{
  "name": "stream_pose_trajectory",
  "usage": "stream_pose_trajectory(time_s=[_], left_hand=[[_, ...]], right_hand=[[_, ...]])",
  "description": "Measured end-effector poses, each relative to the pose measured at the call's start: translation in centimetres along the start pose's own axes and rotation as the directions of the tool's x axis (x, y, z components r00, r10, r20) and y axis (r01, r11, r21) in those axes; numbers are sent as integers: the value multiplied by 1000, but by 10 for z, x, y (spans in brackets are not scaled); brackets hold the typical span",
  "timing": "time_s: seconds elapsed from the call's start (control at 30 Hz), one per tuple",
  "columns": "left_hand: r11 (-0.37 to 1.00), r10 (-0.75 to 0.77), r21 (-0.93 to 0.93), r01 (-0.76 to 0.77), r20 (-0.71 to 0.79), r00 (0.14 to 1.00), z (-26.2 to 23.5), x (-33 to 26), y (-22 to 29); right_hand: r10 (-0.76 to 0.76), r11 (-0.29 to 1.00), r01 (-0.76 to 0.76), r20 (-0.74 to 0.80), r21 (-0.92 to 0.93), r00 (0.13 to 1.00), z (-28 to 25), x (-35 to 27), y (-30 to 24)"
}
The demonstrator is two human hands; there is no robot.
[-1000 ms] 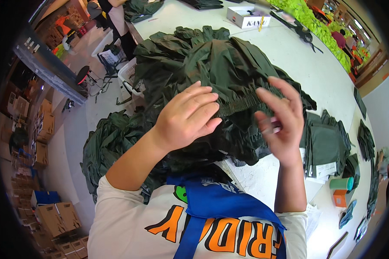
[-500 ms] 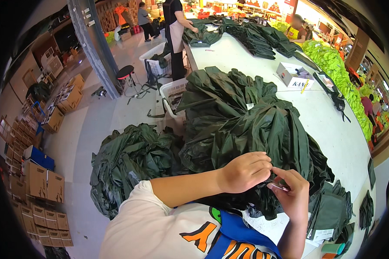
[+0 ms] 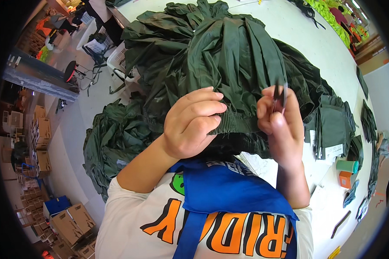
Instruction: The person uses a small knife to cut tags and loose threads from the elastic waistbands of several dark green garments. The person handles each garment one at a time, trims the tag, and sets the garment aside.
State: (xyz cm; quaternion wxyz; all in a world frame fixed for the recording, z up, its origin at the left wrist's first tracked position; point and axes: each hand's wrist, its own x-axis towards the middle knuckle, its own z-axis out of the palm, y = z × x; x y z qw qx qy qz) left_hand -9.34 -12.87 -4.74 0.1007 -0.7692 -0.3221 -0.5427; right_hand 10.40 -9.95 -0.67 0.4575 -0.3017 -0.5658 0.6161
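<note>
My left hand [image 3: 194, 123] is closed on the gathered elastic edge [image 3: 235, 123] of a dark green garment [image 3: 233, 64], its fingers curled over the ribbed band. Loose threads hang from that edge. In my right hand [image 3: 285, 129] is a small pair of thread snips [image 3: 280, 97], blades pointing up and blurred by motion. This hand sits just beside the right end of the visible band. The garment spreads over a heap of the same dark fabric, and its lower folds are hidden behind my hands.
Another dark green garment pile [image 3: 112, 146] slumps at the left. Folded dark green pieces [image 3: 335, 123] lie at the right on the white table [image 3: 328, 60], near a green spool [image 3: 348, 166] and an orange box [image 3: 345, 179]. A white plastic basket [image 3: 116, 62] stands beyond the left table edge.
The view has tilted down and turned. My hands, close together before, are now apart, with the elastic edge showing between them. The snips have swung upright in my right hand.
</note>
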Motion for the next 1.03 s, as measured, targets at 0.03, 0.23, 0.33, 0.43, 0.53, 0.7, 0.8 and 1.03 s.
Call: stream_pose_trajectory(time_s=[0.03, 0.23, 0.33, 0.43, 0.53, 0.7, 0.8, 1.03], left_hand=[[1000, -2, 11, 2, 1, 1000, 0, -1, 0], [997, -42, -66, 33, -134, 990, 0, -3, 1], [997, -40, -66, 31, -140, 989, 1, -2, 4], [998, -30, -59, 22, -138, 990, 2, -2, 6], [998, -31, -58, 23, -137, 990, 3, -4, 8], [992, -92, -102, 78, -133, 987, 0, -3, 12], [977, -205, -63, 202, -46, 978, -4, 4, 18], [429, -494, -320, 845, 700, 516, -34, 44, 15]], right_hand=[[-66, 998, 65, -34, -3, 997, 3, -4, -2], [-105, 845, 145, 105, -515, 989, -9, -24, -7], [-101, 843, 148, 118, -517, 988, -8, -26, -7], [-107, 857, 165, 144, -489, 984, -4, -27, -6], [-104, 849, 170, 156, -500, 982, -5, -26, -3], [-221, 857, 251, 118, -450, 968, -6, -26, 4], [-405, 707, 442, 197, -552, 893, -6, -15, 2], [-61, 906, 179, 299, -383, 952, -36, 22, -19]])
